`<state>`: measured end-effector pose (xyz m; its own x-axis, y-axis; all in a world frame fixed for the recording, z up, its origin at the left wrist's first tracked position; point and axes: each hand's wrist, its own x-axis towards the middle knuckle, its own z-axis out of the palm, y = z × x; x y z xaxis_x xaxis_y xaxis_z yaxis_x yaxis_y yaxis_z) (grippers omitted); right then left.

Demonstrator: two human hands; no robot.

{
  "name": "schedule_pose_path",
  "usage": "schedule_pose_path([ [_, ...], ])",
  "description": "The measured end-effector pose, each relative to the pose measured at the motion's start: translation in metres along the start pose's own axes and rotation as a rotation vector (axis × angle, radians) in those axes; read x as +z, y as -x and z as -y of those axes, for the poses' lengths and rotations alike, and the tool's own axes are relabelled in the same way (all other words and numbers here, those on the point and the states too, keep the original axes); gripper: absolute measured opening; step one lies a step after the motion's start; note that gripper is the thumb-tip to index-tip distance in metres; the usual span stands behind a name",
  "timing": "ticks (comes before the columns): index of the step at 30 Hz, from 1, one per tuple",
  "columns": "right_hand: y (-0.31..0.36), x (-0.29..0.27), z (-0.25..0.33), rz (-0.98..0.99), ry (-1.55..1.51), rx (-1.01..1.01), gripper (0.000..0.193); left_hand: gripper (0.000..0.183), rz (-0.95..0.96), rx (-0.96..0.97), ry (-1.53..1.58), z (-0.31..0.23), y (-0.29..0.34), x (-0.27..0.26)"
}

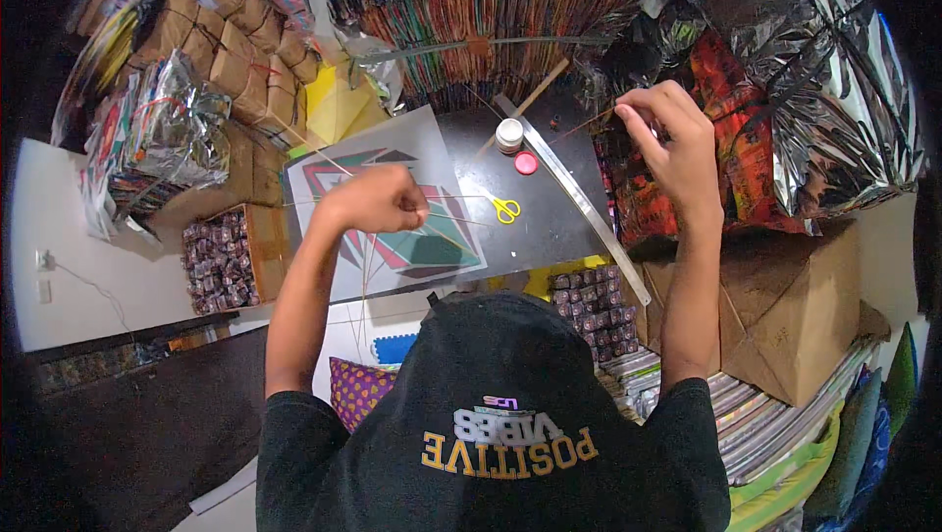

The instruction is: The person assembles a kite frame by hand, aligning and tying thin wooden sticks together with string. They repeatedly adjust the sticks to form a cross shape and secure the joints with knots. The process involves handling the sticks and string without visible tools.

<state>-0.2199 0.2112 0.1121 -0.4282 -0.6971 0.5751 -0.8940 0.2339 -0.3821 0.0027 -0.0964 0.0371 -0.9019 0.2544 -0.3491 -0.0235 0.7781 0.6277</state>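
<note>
My left hand [378,200] is closed around several thin sticks that cross and fan out from it, above a pale sheet [430,144] with a red, green and grey angular pattern. One stick [306,141] runs up and left from that hand. Raised at the right, my right hand [672,134] pinches a thin brown strand [587,124] between thumb and fingers; whether it is thread or a sliver of wood I cannot tell. Between the hands, yellow-handled scissors [506,210] lie on the dark table [549,228], below a small white jar [509,135] and its red lid [526,162].
A long metal ruler [579,196] slants across the table's right side, beside a wooden stick [542,87]. Stacked folded sheets [471,22] line the back. Brown-wrapped bundles [240,71] stand left, a box of small spools [218,255] below them. Shiny foil [834,90] and a cardboard box [785,306] flank the right.
</note>
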Motion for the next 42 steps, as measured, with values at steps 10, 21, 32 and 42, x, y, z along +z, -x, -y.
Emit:
schedule_pose_path([
  [10,-0.008,0.009,0.001,0.023,-0.031,0.076,0.011,0.012,0.003,0.014,0.01,-0.013,-0.01,0.031],
  [21,-0.004,0.016,-0.006,0.019,-0.097,0.152,0.012,0.013,0.017,-0.019,-0.062,-0.017,-0.01,0.028],
  [32,0.001,0.018,-0.005,-0.018,-0.114,0.229,0.015,0.014,-0.009,-0.026,-0.043,-0.012,-0.011,0.027],
  [42,0.02,0.013,-0.002,-0.128,-0.252,0.363,0.01,0.013,-0.384,-0.162,0.306,0.024,-0.003,0.008],
])
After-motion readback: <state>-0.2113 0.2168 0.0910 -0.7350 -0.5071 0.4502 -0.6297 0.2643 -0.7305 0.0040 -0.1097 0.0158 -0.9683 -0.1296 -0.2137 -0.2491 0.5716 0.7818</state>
